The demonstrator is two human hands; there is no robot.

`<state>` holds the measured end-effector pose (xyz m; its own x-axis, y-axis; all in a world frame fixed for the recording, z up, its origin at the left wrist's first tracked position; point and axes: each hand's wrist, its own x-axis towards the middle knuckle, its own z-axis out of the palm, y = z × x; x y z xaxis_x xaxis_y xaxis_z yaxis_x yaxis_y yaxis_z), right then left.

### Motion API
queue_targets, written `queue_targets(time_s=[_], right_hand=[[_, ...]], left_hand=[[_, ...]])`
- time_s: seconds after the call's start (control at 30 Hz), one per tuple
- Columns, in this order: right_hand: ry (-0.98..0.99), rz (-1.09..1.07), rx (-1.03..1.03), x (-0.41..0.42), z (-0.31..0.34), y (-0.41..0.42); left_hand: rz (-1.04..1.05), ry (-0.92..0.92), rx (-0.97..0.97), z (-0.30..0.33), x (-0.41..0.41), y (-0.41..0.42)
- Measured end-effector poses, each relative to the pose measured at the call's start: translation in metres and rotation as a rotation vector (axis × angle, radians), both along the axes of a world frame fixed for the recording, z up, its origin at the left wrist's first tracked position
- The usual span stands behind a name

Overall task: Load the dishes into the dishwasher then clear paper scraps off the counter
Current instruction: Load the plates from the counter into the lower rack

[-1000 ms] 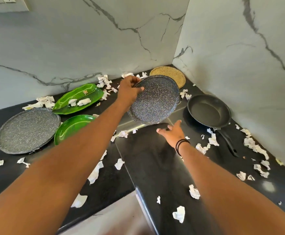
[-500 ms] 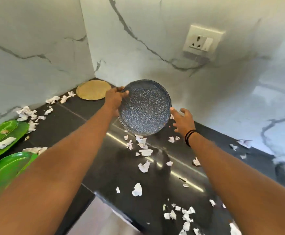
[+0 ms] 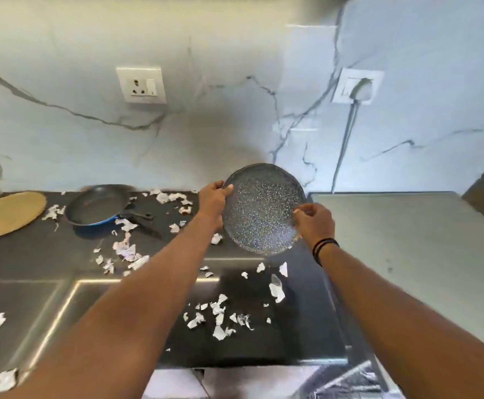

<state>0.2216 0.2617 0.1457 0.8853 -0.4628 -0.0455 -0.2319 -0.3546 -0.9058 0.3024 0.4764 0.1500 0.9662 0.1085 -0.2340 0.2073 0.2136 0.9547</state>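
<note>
**One speckled plate held in two hands above a scrap-strewn counter**

Both hands hold a single grey speckled plate, tilted so its face turns toward the camera, raised above the black counter and in front of the marble wall. The left hand grips the plate's left rim, thumb curled over the front edge and fingers behind. The right hand pinches the right rim with curled fingers; two dark bands circle that wrist.

On the counter to the left sits one dark frying pan, its handle pointing right, and beside it, further left, one round tan mat. White paper scraps lie scattered in several loose clusters: around the pan, below the plate, and at the lower left edge. They are too many and too blurred to count.

Two wall sockets show: one socket above the pan area, and a second socket with a plug and cord hanging down. A pale grey surface adjoins the counter on the right.
</note>
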Motion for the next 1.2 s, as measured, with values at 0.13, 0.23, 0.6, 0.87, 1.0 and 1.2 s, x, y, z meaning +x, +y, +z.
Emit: queue_targets(time_s=[0.13, 0.23, 0.6, 0.87, 1.0, 1.2], right_hand=[[0.027, -0.255, 0.101, -0.058, -0.014, -0.088], [0.059, -0.342, 0.219, -0.101, -0.036, -0.156], [0.034, -0.799, 0.479, -0.278, -0.066, -0.282], [-0.051, -1.207, 0.737, -0.387, -0.118, -0.340], [-0.090, -1.428, 0.712, -0.416, -0.118, -0.364], [-0.231, -1.604, 0.854, -0.444, -0.185, -0.384]], left_hand=[[-0.127, 0.031, -0.045, 0.002, -0.038, -0.087], [-0.224, 0.071, -0.016, -0.003, -0.067, -0.149], [-0.664, 0.202, 0.093, -0.055, -0.205, -0.350], [-1.044, 0.333, 0.228, -0.143, -0.248, -0.480], [-1.169, 0.376, 0.260, -0.169, -0.277, -0.532], [-1.312, 0.295, 0.362, -0.145, -0.327, -0.552]])
